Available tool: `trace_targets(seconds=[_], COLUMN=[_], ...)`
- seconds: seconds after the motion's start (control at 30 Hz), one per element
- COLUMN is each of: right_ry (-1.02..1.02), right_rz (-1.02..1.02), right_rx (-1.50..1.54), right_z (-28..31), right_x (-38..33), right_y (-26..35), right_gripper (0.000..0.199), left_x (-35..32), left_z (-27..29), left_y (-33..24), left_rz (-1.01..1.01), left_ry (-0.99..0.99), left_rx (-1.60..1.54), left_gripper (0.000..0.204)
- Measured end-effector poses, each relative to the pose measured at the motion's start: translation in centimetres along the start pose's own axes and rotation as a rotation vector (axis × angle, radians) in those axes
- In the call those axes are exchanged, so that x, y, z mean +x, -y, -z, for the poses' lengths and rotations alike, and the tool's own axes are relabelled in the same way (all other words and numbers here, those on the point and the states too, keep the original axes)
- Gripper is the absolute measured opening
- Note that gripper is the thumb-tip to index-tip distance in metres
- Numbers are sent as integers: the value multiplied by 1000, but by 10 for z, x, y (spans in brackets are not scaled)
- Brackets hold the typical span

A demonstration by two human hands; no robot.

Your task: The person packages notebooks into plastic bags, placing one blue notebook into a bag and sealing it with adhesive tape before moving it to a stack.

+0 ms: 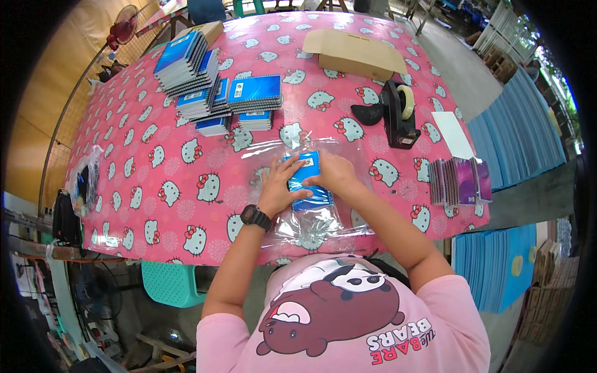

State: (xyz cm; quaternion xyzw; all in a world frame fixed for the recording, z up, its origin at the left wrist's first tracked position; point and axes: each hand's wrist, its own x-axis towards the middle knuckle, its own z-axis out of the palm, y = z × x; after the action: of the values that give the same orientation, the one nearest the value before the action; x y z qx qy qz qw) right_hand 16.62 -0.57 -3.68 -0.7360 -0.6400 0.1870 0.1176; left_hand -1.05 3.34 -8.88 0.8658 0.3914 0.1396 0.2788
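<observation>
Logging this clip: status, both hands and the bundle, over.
Left hand and right hand flat on blue notebook bundle. Bundle lies on clear plastic wrap. Tape dispenser apart, nothing obstructing.

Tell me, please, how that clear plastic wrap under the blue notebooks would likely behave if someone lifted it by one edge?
The clear plastic wrap looks thin and crinkled, so it would probably flop and sag. Its glossy shine suggests it may slide on the tablecloth. With both the left hand and right hand pressing the blue notebooks on it, it likely shifts easily otherwise.
</observation>
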Motion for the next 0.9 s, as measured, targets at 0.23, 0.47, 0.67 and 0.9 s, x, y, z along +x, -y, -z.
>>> trace_targets(seconds=[0.23, 0.47, 0.67, 0.9], right_ry=[103, -128, -306, -41], right_rz=[-33, 129, 391, 249], right_rx=[504, 1171, 908, 1126], right_z=[-17, -36, -15, -22], right_x=[-21, -34, -40, -48], right_y=[-64, -38, -40, -27], right_gripper=[81, 78, 83, 92], left_x=[3, -16, -23, -25], left_z=[-37, -27, 8, -15], left_y=[28, -26, -55, -55], left_rz=[263, 173, -144, -33], left_ry=[-737, -369, -396, -270], left_rx=[-473, -432, -878, -1115], left_gripper=[86, 90, 108, 110])
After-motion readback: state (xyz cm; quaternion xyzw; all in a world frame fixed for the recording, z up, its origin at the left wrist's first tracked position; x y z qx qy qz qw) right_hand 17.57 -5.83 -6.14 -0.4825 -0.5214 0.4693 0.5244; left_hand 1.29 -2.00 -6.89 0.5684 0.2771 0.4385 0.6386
